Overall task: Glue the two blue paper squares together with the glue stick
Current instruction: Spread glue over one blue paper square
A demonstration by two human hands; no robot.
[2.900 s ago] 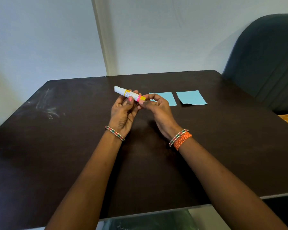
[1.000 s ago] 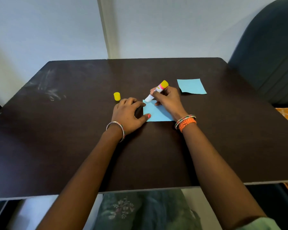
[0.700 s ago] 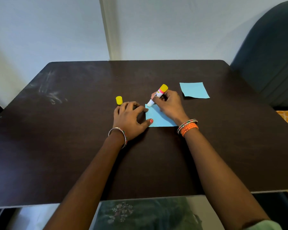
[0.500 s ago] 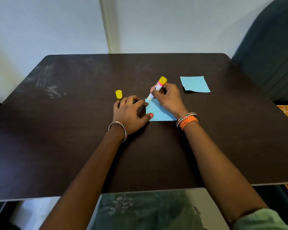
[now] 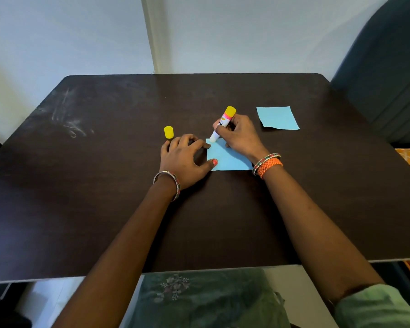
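Right hand [image 5: 238, 133] gripping glue stick [image 5: 223, 121] — tip on near blue square [image 5: 227, 158], left hand [image 5: 184, 159] pressing its edge

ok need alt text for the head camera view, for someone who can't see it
A person's right hand presses an uncapped glue stick onto the far left corner of a blue paper square, pinned at its left edge by the left hand. The yellow cap and second blue square lie apart on the dark table.
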